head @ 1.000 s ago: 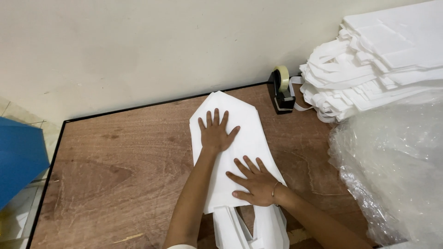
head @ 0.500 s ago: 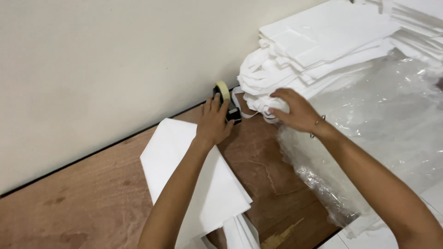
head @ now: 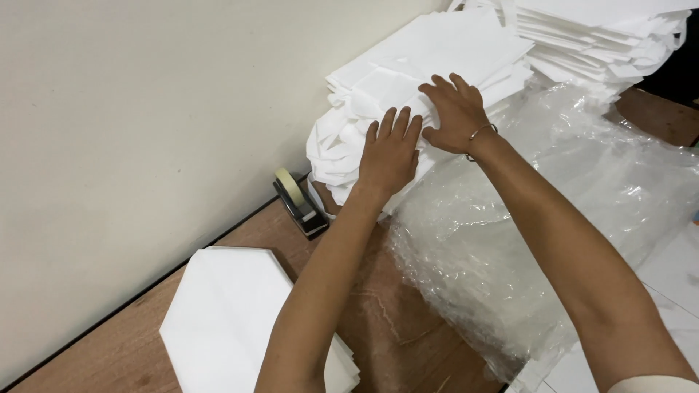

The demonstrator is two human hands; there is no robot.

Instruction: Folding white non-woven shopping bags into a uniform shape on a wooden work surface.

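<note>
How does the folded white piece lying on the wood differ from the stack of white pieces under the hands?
The folded white piece lies alone, flat and smooth on the wooden table, with angled corners; the stack of white pieces is many layers deep, its near edge crumpled and drooping. No hand touches the folded piece, while the left hand and right hand both rest on the stack. Both look like the same plain white material.

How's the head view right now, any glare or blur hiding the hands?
Head view: even, soft light; both the left hand and right hand are sharp. The clear plastic sheeting shows mild sheen. The stack of white fabric is bright, its layer edges faint. Straight edges look tilted.
</note>
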